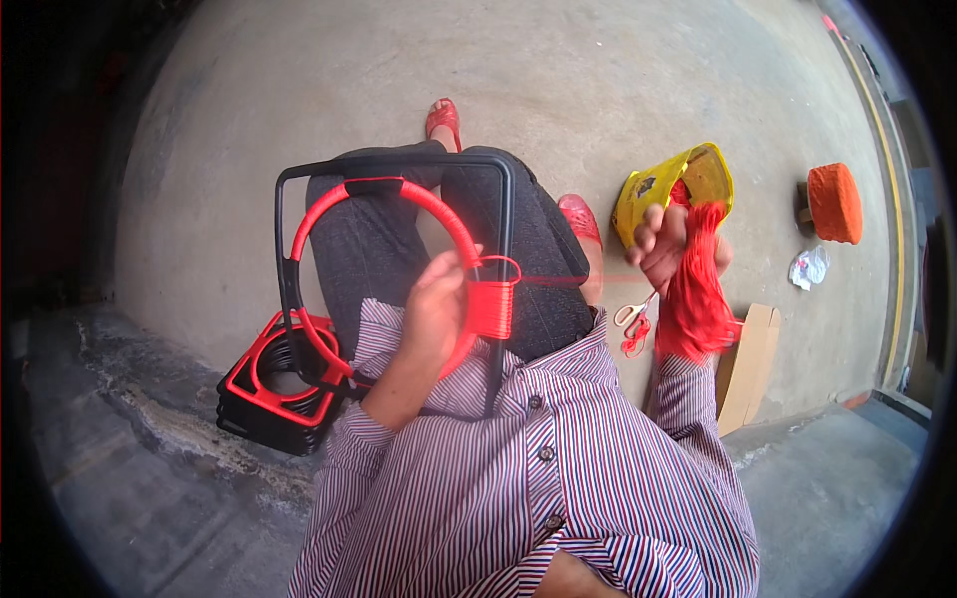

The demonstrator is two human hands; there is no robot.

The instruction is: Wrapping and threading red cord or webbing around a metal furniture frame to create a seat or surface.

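Observation:
A black square frame (506, 199) with a round ring (449, 221) inside it rests across my lap. Red strip is wrapped around much of the ring, with bare black sections at the top and left. My left hand (436, 304) grips the ring's right side, beside a flat band of red windings (492, 309) that reaches to the frame's right bar; a loose loop stands above it. Out to the right, my right hand (666, 249) holds a thick bundle of red strands (700, 299) hanging over the wrist. A blurred red strand stretches between ring and bundle.
On the floor at left is a stack of black frames (271, 427), the top one red-wrapped. To the right are a yellow bag (646, 191) with red material inside, scissors (628, 315), red scraps (635, 337), cardboard (750, 369), an orange-topped stool (835, 203) and crumpled white plastic (808, 267).

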